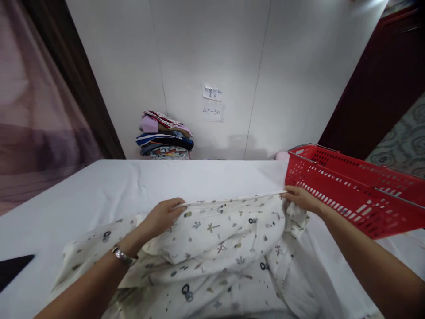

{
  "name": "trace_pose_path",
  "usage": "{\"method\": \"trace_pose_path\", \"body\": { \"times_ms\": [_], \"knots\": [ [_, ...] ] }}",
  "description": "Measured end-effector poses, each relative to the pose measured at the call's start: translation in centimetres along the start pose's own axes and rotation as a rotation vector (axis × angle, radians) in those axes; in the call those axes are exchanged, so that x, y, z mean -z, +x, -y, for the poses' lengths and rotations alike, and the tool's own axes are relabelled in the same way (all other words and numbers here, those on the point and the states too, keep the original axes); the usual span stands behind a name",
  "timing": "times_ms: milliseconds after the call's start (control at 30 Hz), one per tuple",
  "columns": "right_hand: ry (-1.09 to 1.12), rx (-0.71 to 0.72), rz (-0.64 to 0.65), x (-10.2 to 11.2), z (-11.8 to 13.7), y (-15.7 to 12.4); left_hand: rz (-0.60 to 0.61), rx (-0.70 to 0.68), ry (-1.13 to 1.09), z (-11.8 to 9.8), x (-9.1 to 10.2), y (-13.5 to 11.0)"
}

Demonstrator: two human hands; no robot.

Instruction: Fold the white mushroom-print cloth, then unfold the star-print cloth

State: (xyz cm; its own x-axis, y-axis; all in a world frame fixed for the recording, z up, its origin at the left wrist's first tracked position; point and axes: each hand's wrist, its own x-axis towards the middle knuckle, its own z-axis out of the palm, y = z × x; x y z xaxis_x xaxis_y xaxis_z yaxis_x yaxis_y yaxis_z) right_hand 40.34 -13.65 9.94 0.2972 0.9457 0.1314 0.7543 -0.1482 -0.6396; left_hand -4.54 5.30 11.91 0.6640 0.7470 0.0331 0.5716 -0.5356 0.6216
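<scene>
A white cloth (229, 248) printed with small plants and dark ring shapes lies spread in loose folds over the near part of the table; whether it is a garment or a sheet I cannot tell. My left hand (166, 215), with a silver bracelet on its wrist, pinches the far edge of this printed cloth toward the left. At the right end of the same edge, my right hand (300, 198) grips the fabric close to the basket. Between the two hands the edge is stretched nearly straight and slightly raised. Bunched fabric hangs below my right hand.
A red plastic basket (352, 186) with metal handles stands at the right on the white-covered table (109, 186). Folded clothes (166, 137) are stacked against the back wall, near paper labels (213, 111). A black flat object (15, 268) lies at the left edge; a pink curtain (40, 110) hangs beyond.
</scene>
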Motion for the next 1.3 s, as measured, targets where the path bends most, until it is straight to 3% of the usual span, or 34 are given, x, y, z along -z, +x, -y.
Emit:
{"method": "trace_pose_path", "body": {
  "times_ms": [133, 200, 233, 300, 400, 500, 567, 600, 700, 767, 900, 1067, 1300],
  "knots": [
    [0.004, 0.046, -0.207, 2.0, 1.9, 0.7, -0.315, -0.147, 0.124, -2.7, 3.9, -0.2],
    [-0.014, 0.048, -0.306, 2.3, 2.4, 1.7, -0.448, -0.194, 0.300, -4.2, 4.8, 0.0],
    [-0.065, 0.033, -0.294, 2.1, 2.5, 2.2, -0.459, -0.195, 0.395, -4.6, 4.7, 0.1],
    [-0.231, -0.001, -0.144, 1.3, 2.1, 3.1, -0.340, -0.174, 0.555, -4.9, 3.5, 0.2],
    [-0.475, 0.001, 0.094, -0.4, 1.7, 3.5, -0.087, -0.209, 0.645, -4.0, -0.1, -0.4],
    [-0.600, -0.027, 0.095, -2.4, 3.7, 2.6, -0.019, -0.259, 0.614, -3.3, -3.4, -1.7],
    [-0.542, -0.019, 0.082, -4.2, 7.0, 1.3, -0.013, -0.292, 0.614, -3.8, -4.9, -2.6],
    [-0.420, 0.039, 0.146, -5.3, 8.9, 0.5, -0.015, -0.311, 0.616, -4.3, -5.4, -2.9],
    [0.035, 0.190, 0.477, -9.5, 14.2, -1.9, -0.041, -0.368, 0.585, -6.5, -6.6, -3.2],
    [0.226, 0.202, 0.588, -12.2, 16.2, -2.9, -0.056, -0.377, 0.548, -7.5, -7.2, -3.2],
    [0.223, 0.193, 0.480, -15.6, 16.5, -3.4, -0.045, -0.360, 0.516, -7.5, -7.8, -3.5],
    [0.006, 0.305, 0.480, -16.0, 15.7, -4.5, 0.014, -0.413, 0.491, -5.0, -7.6, -5.4],
    [-0.022, 0.266, 0.548, -15.9, 15.4, -6.8, -0.103, -0.366, 0.507, -1.5, -4.5, -9.0]
  ]
}}
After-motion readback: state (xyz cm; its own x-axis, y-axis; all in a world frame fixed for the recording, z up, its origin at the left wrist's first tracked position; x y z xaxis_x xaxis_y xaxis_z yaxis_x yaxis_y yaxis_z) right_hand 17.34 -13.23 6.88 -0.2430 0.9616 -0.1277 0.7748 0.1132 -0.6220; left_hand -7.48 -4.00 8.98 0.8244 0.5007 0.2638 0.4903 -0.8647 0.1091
